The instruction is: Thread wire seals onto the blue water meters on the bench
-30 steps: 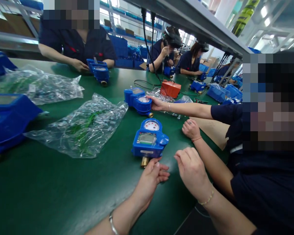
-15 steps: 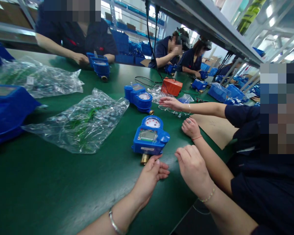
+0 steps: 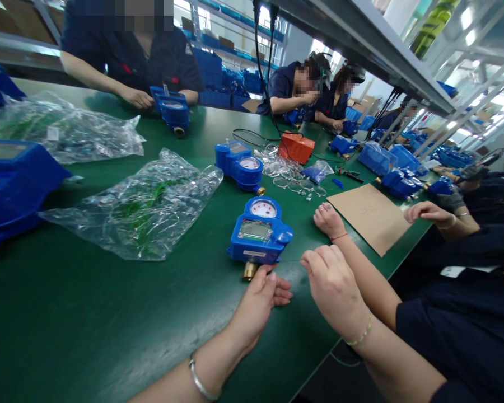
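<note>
A blue water meter [image 3: 258, 238] with a white dial, a small display and a brass fitting lies on the green table. At its lower right edge, my left hand [image 3: 262, 296] has thumb and index finger pressed close together against the casing, the other fingers loosely curled. To the right, my right hand [image 3: 331, 285] is closed in a pinch, its back toward me. A faint thin wire [image 3: 293, 261] runs between the meter and these pinched fingers; its ends are hidden. Behind stands a second blue water meter [image 3: 239, 165].
Clear plastic bags [image 3: 151, 207] of small green parts lie left, beside a large blue meter [image 3: 17, 190]. Wire loops [image 3: 288, 179], an orange box [image 3: 296, 147] and a cardboard sheet [image 3: 369, 215] lie beyond. A co-worker's hand [image 3: 330, 221] rests close to my right hand; other people sit around the table.
The co-worker on the right has drawn one hand back from the wire loops to the cardboard's right edge, uncovering loops and a tool. My hands have hardly moved.
</note>
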{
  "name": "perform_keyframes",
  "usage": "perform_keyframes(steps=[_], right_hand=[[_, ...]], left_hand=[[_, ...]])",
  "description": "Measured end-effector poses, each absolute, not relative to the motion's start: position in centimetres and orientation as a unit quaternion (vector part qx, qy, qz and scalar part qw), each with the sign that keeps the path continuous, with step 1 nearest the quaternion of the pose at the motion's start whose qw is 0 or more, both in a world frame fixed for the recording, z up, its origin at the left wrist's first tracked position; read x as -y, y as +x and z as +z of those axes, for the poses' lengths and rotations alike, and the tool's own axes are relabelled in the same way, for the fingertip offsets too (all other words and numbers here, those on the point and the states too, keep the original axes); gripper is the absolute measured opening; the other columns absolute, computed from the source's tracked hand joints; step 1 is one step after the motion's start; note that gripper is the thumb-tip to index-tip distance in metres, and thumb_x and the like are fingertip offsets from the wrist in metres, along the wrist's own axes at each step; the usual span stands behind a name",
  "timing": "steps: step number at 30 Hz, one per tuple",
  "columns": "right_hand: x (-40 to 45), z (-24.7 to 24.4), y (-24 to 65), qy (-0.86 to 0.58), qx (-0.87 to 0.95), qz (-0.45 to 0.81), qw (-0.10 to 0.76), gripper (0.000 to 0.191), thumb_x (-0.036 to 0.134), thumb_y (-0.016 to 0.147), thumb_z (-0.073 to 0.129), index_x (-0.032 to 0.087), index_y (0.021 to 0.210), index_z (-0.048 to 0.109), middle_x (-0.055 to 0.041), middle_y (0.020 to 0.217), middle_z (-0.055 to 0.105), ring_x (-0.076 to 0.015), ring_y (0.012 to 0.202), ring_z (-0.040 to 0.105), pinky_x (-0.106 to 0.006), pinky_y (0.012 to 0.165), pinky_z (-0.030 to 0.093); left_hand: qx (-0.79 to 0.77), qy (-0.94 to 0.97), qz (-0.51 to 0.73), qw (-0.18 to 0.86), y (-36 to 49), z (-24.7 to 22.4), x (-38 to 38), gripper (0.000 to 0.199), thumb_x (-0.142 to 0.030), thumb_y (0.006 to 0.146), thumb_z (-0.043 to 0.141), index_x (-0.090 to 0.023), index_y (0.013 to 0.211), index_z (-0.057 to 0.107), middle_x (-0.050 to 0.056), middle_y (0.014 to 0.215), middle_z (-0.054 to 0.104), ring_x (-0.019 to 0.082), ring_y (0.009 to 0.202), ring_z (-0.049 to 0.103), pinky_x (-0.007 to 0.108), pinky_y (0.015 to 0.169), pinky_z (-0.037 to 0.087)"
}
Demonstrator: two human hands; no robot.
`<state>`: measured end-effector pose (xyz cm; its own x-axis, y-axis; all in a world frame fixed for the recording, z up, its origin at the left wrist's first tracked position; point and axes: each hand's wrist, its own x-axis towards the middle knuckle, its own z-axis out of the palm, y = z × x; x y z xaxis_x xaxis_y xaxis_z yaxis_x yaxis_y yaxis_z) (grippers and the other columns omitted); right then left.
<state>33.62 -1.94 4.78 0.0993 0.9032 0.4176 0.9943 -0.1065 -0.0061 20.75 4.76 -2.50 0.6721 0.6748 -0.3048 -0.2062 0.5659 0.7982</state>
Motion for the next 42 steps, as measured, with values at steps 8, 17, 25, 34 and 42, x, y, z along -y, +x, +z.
perform_keyframes(steps=[8, 17, 25, 34, 42], right_hand=[[1.7, 4.7, 33.5, -0.732, 0.654, -0.149, 0.12, 0.013, 0.016, 0.091, 0.042, 0.018, 0.085, 0.054, -0.0051, 0.077, 0.049, -0.0201, 0.076, 0.043, -0.034, 0.071, 0.036], [0.9, 4.8, 33.1, -0.713, 0.678, -0.144, 0.11, 0.013, 0.016, 0.09, 0.043, 0.018, 0.083, 0.055, -0.0046, 0.077, 0.048, -0.0206, 0.076, 0.041, -0.034, 0.072, 0.035], [-0.2, 2.7, 32.7, -0.704, 0.691, -0.102, 0.125, 0.015, 0.018, 0.089, 0.043, 0.017, 0.079, 0.054, -0.0051, 0.078, 0.049, -0.0209, 0.076, 0.042, -0.034, 0.07, 0.037], [0.9, 0.3, 34.5, -0.704, 0.664, 0.015, 0.252, 0.03, 0.011, 0.088, 0.044, 0.017, 0.117, 0.048, -0.0059, 0.094, 0.058, -0.0197, 0.086, 0.05, -0.036, 0.081, 0.042], [4.3, -3.4, 33.5, -0.709, 0.553, 0.148, 0.413, 0.025, 0.013, 0.087, 0.045, 0.022, 0.11, 0.051, -0.0048, 0.1, 0.056, -0.0176, 0.094, 0.053, -0.036, 0.085, 0.045]], left_hand=[[-0.307, 0.385, 0.266, 0.828, 20.8, -2.5, -4.7, 0.033, -0.032, 0.086, 0.05, -0.017, 0.113, 0.041, 0.003, 0.077, 0.061, 0.014, 0.067, 0.061, 0.028, 0.063, 0.047], [-0.309, 0.411, 0.259, 0.818, 20.8, -2.6, -4.7, 0.035, -0.036, 0.085, 0.05, -0.018, 0.113, 0.039, 0.002, 0.077, 0.061, 0.014, 0.067, 0.06, 0.027, 0.063, 0.047], [-0.336, 0.582, 0.21, 0.71, 21.4, -2.3, -4.6, 0.039, -0.039, 0.091, 0.028, -0.017, 0.123, 0.028, 0.005, 0.083, 0.062, 0.014, 0.07, 0.063, 0.028, 0.064, 0.051], [-0.389, 0.82, 0.076, 0.412, 19.3, -0.2, -5.9, 0.024, -0.026, 0.08, 0.042, -0.018, 0.062, 0.055, 0.007, 0.058, 0.058, 0.026, 0.061, 0.06, 0.041, 0.062, 0.043], [-0.22, 0.947, -0.014, 0.232, 17.4, 4.2, -4.1, 0.021, -0.013, 0.07, 0.048, -0.012, 0.063, 0.067, 0.017, 0.086, 0.062, 0.033, 0.085, 0.056, 0.046, 0.071, 0.045]])
